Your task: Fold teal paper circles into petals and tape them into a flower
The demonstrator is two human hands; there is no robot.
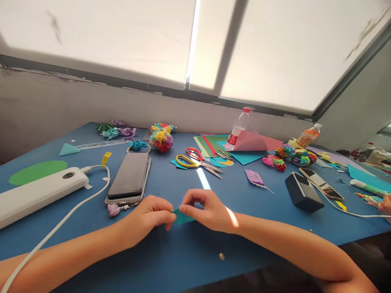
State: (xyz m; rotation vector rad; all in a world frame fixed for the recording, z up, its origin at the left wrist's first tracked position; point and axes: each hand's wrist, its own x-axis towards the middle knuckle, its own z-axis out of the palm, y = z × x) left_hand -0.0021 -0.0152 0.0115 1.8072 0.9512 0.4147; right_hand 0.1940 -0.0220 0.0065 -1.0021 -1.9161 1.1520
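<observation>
Between my hands, just above the blue table (195, 260), is a small piece of teal paper (184, 217). My left hand (152, 215) pinches its left end between thumb and finger. At the paper's upper edge, the thumb and fingers of my right hand (204, 208) are closed on it. My fingers cover part of the paper, so its full shape is hidden. Beyond my hands lie scissors with yellow handles (187, 162) and another pair with red handles (194, 153). A stack of two phones (130, 175) lies left of them, with a pink charm (113, 209) near my left wrist.
A white power bank (42, 195) with a cable is at the left. Crumpled paper flowers (161, 140), coloured sheets (210, 146) and a clear bottle (238, 129) stand farther back. To the right are a dark box (304, 192), a phone (322, 183) and another person's hand (386, 204).
</observation>
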